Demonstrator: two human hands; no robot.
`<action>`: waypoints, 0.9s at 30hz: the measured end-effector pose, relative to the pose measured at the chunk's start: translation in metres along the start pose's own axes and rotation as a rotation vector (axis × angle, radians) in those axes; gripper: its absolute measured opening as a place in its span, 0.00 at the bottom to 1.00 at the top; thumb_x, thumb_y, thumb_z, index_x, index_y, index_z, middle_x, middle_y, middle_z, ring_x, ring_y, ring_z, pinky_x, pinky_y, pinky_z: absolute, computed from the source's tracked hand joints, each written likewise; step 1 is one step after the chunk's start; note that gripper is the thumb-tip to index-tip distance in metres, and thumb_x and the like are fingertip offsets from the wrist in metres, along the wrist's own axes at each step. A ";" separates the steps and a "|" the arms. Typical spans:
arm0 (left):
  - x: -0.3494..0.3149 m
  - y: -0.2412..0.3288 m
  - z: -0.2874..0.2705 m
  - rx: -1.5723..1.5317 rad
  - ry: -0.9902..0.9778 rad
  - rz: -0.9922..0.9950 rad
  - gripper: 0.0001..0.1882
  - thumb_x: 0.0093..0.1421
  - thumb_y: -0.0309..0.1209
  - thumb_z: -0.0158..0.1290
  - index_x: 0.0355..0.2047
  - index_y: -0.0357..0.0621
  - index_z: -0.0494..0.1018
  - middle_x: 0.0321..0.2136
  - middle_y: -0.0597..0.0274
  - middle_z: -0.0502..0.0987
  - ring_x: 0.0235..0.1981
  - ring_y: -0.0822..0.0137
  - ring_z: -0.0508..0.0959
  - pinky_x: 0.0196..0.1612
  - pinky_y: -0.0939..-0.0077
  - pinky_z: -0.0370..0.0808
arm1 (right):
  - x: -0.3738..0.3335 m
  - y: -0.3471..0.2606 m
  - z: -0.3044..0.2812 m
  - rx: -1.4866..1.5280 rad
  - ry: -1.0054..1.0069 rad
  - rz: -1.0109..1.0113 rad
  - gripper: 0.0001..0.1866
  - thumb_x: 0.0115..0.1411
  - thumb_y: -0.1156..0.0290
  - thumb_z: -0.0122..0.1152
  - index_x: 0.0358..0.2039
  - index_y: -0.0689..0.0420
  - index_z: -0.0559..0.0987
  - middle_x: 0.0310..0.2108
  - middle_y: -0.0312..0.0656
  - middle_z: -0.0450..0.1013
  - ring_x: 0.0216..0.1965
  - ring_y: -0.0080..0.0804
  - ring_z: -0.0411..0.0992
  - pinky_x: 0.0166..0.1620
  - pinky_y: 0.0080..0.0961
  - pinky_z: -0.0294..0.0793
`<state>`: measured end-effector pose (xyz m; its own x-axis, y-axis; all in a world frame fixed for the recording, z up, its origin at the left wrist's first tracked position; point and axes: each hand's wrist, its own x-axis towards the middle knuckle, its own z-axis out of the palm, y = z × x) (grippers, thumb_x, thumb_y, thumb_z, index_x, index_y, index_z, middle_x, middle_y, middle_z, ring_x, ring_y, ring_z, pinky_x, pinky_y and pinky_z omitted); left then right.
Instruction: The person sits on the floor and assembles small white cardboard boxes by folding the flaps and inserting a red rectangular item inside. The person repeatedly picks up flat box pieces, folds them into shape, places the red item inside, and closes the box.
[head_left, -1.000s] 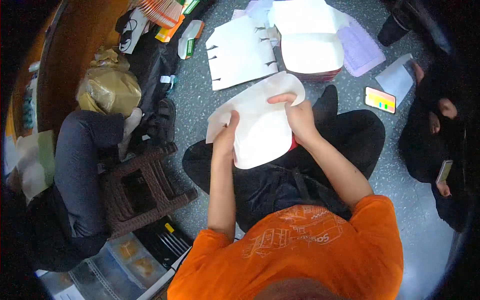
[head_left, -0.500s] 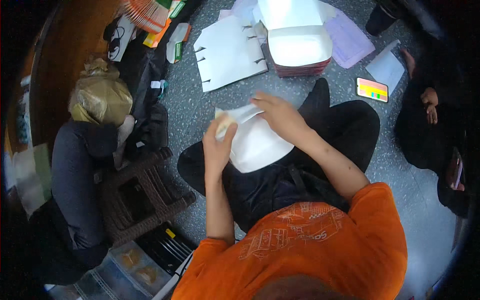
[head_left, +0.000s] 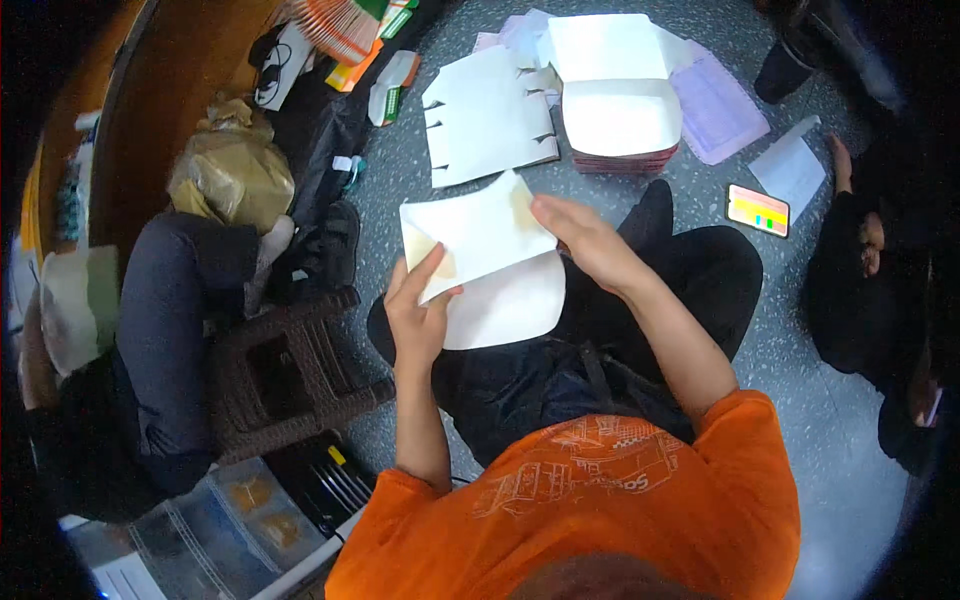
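Above my crossed legs I hold a white cardboard box (head_left: pixel 470 228), partly folded, by its two ends. My left hand (head_left: pixel 415 305) grips the left corner, with fingers over the panel and thumb lower down. At the right end, my right hand (head_left: pixel 590 240) is closed on the edge, its thumb near a yellowish patch. Similar patches mark the left end. A second white panel (head_left: pixel 505 310) slopes down below the raised one, toward my lap. Ahead on the floor lies a stack of flat white cardboard blanks (head_left: pixel 487 115) with slits along the sides.
Beside the blanks stands a stack of nested boxes (head_left: pixel 625 160), red outside, the top one's lid raised. Purple sheets (head_left: pixel 715 105), a phone (head_left: pixel 758 211) and a dark cup (head_left: pixel 782 75) lie to its right. A brown plastic stool (head_left: pixel 290 375) is at left. People sit on both sides.
The raised panel, bent up and partly hidden between my hands before, is now spread wide. My hands have moved farther apart, and the view has shifted slightly.
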<state>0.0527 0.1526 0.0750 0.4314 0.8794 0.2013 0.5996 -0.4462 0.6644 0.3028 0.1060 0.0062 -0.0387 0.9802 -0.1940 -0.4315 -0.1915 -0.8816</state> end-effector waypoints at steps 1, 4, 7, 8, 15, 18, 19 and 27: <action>-0.001 0.008 0.000 -0.016 -0.009 0.003 0.28 0.50 0.09 0.58 0.54 0.34 0.79 0.45 0.48 0.79 0.47 0.56 0.81 0.52 0.69 0.75 | -0.002 -0.004 0.001 0.019 -0.035 -0.023 0.26 0.75 0.55 0.51 0.60 0.65 0.76 0.47 0.42 0.80 0.47 0.21 0.76 0.48 0.23 0.75; -0.004 0.000 -0.009 -0.105 -0.064 0.028 0.25 0.62 0.28 0.58 0.60 0.36 0.75 0.54 0.47 0.77 0.56 0.55 0.77 0.61 0.65 0.69 | -0.004 -0.008 0.002 0.053 -0.077 -0.077 0.23 0.73 0.59 0.56 0.56 0.67 0.78 0.42 0.43 0.82 0.41 0.21 0.78 0.44 0.22 0.77; -0.001 0.020 -0.005 -0.280 0.000 -0.095 0.30 0.72 0.43 0.48 0.68 0.38 0.65 0.64 0.44 0.69 0.66 0.57 0.69 0.69 0.65 0.61 | -0.005 -0.007 0.002 0.036 -0.049 -0.054 0.21 0.72 0.61 0.59 0.52 0.68 0.81 0.36 0.42 0.83 0.36 0.21 0.79 0.40 0.22 0.78; 0.003 0.023 -0.002 -0.413 0.066 -0.211 0.31 0.72 0.43 0.48 0.69 0.38 0.64 0.65 0.41 0.67 0.66 0.57 0.68 0.68 0.65 0.62 | -0.006 -0.008 0.001 0.032 -0.056 -0.046 0.20 0.71 0.62 0.60 0.50 0.68 0.81 0.35 0.42 0.83 0.35 0.21 0.79 0.39 0.22 0.78; 0.003 0.002 -0.010 -0.624 0.004 -0.340 0.21 0.75 0.35 0.49 0.60 0.30 0.69 0.46 0.57 0.81 0.42 0.75 0.80 0.47 0.81 0.75 | -0.003 0.002 0.003 -0.030 -0.010 -0.043 0.23 0.73 0.56 0.57 0.39 0.67 0.85 0.29 0.38 0.82 0.29 0.19 0.77 0.33 0.22 0.76; -0.002 0.004 -0.005 -0.553 0.006 -0.324 0.20 0.76 0.37 0.47 0.56 0.31 0.72 0.44 0.59 0.82 0.41 0.77 0.79 0.45 0.81 0.75 | -0.007 0.001 0.008 -0.092 0.075 -0.091 0.25 0.74 0.54 0.55 0.38 0.66 0.86 0.27 0.36 0.81 0.27 0.17 0.75 0.31 0.21 0.75; -0.004 0.002 -0.002 -0.531 0.017 -0.327 0.20 0.76 0.38 0.47 0.55 0.31 0.73 0.43 0.59 0.82 0.40 0.77 0.79 0.44 0.82 0.75 | -0.010 -0.001 0.009 -0.102 0.102 -0.083 0.25 0.74 0.54 0.55 0.38 0.66 0.86 0.27 0.36 0.81 0.27 0.17 0.75 0.31 0.21 0.75; -0.018 -0.005 -0.011 -0.577 -0.022 -0.407 0.18 0.76 0.37 0.48 0.49 0.31 0.77 0.38 0.64 0.82 0.36 0.79 0.78 0.39 0.82 0.74 | -0.004 0.006 0.005 -0.064 0.001 -0.031 0.26 0.73 0.53 0.56 0.35 0.66 0.86 0.28 0.36 0.81 0.29 0.18 0.76 0.34 0.22 0.75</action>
<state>0.0345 0.1413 0.0757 0.2659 0.9516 -0.1543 0.2653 0.0817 0.9607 0.2958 0.1012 0.0036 -0.0249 0.9857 -0.1664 -0.3741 -0.1635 -0.9129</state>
